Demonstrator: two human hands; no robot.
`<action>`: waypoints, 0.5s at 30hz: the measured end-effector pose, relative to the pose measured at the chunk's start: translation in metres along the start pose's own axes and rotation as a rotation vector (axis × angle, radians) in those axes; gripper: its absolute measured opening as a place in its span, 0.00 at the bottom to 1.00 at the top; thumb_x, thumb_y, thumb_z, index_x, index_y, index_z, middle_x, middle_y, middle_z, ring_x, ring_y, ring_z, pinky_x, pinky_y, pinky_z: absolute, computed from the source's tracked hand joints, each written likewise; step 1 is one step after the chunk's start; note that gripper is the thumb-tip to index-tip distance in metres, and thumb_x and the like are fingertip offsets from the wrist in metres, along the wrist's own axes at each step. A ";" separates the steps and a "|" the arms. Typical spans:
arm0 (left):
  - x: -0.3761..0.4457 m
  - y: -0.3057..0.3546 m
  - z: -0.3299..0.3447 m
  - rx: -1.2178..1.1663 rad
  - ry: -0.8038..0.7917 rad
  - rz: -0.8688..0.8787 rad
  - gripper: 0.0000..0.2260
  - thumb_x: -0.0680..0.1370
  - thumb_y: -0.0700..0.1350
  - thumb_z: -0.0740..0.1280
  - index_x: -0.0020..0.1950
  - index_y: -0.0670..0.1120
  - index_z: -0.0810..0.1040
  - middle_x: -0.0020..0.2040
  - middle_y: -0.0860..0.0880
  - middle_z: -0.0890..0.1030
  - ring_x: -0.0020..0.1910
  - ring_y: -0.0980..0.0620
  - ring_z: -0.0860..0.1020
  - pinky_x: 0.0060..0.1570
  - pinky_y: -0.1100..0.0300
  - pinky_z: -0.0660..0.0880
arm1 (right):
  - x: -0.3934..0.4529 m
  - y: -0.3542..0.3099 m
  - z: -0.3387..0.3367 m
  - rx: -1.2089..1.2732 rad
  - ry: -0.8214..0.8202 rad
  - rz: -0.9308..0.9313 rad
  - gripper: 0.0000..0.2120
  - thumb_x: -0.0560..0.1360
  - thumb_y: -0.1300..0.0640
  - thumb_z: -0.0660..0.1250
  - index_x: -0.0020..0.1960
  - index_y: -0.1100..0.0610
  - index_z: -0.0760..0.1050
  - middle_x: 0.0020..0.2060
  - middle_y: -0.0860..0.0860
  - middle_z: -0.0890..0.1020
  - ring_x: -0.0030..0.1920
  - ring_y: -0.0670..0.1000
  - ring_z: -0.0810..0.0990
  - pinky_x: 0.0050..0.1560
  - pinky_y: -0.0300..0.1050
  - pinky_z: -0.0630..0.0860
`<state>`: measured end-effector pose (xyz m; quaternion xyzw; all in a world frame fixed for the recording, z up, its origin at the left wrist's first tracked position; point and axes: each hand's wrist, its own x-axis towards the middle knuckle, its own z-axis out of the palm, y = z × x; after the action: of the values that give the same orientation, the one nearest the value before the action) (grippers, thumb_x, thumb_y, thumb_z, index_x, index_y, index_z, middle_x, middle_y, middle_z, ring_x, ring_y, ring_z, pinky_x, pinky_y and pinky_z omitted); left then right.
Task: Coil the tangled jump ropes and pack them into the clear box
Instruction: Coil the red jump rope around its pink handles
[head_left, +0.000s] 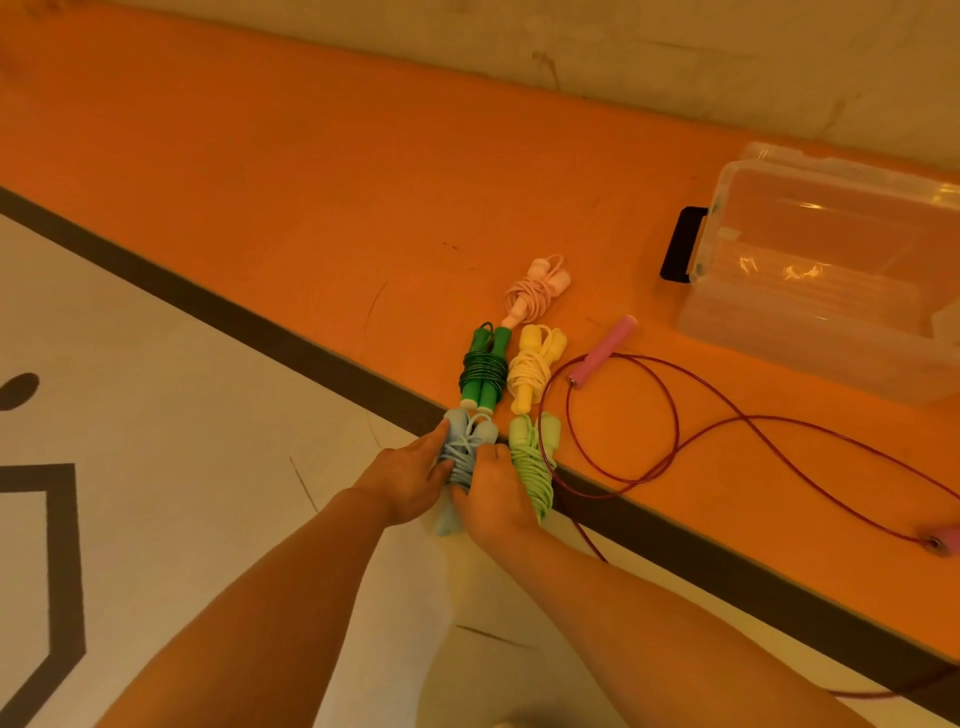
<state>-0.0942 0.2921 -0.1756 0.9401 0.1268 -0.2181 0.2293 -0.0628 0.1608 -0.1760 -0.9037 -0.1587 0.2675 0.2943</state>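
Observation:
A coiled light-blue jump rope (464, 441) lies on the floor between my two hands. My left hand (408, 480) holds its left side with fingers stretched along it. My right hand (493, 493) grips its right side, fingers curled over the cord. Coiled beside it are a light-green rope (532, 457), a dark-green rope (483, 371), a yellow rope (535, 366) and a pale-pink rope (537, 286). A red cord (675, 415) with pink handles (605, 351) lies loose and uncoiled to the right. The clear box (831, 270) sits open at the far right, with nothing in it.
The floor is orange with a dark stripe (311, 343) and a white area near me. The box's black latch (683, 244) faces the ropes. A second pink handle (943, 540) lies at the right edge. A wall runs along the back.

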 end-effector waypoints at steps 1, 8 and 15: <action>0.000 0.002 -0.001 0.015 0.002 0.007 0.26 0.83 0.53 0.52 0.78 0.51 0.45 0.77 0.49 0.58 0.72 0.44 0.64 0.70 0.56 0.61 | 0.001 0.000 -0.002 -0.006 -0.005 -0.004 0.26 0.79 0.52 0.61 0.73 0.59 0.59 0.67 0.56 0.66 0.66 0.53 0.69 0.62 0.42 0.65; -0.006 0.002 -0.001 0.021 -0.016 0.070 0.26 0.83 0.51 0.53 0.78 0.54 0.46 0.77 0.52 0.56 0.73 0.48 0.63 0.70 0.58 0.61 | 0.001 0.009 -0.016 -0.076 -0.029 -0.022 0.20 0.80 0.52 0.60 0.69 0.59 0.65 0.64 0.57 0.71 0.64 0.55 0.71 0.62 0.45 0.67; -0.005 0.006 -0.006 0.134 0.028 0.052 0.26 0.83 0.53 0.50 0.78 0.53 0.43 0.77 0.52 0.58 0.69 0.46 0.68 0.65 0.53 0.65 | -0.002 0.017 -0.032 -0.090 -0.015 -0.070 0.17 0.79 0.54 0.62 0.65 0.60 0.68 0.61 0.58 0.72 0.60 0.56 0.73 0.56 0.47 0.70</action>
<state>-0.0947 0.2897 -0.1659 0.9593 0.0908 -0.2068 0.1695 -0.0434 0.1326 -0.1633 -0.9079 -0.2041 0.2564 0.2612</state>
